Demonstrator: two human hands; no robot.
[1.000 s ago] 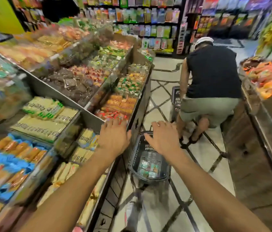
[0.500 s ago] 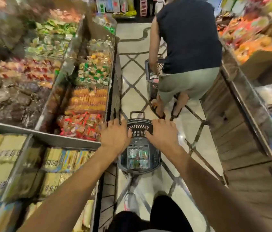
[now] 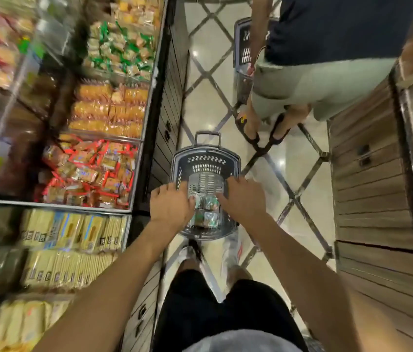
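A dark plastic shopping basket [image 3: 205, 151] stands on the tiled floor in front of my feet, its pull handle [image 3: 207, 137] pointing away from me. A few small wrapped packets [image 3: 206, 212] lie in its bottom. My left hand [image 3: 170, 205] hovers over the basket's left side, fingers loosely spread, holding nothing. Over the right side is my right hand [image 3: 244, 196], palm down with relaxed fingers and nothing in it. Whether either hand touches the rim I cannot tell.
Display bins of wrapped snacks [image 3: 91, 171] and yellow packs [image 3: 73, 232] line the left. A wooden counter [image 3: 372, 174] bounds the aisle on the right. Another person [image 3: 327, 72] crouches just ahead beside a second basket [image 3: 244, 47], blocking the aisle.
My view has tipped down from the shelves to the floor. Both hands stayed stretched out and now sit over the basket, which is nearer and seen from above.
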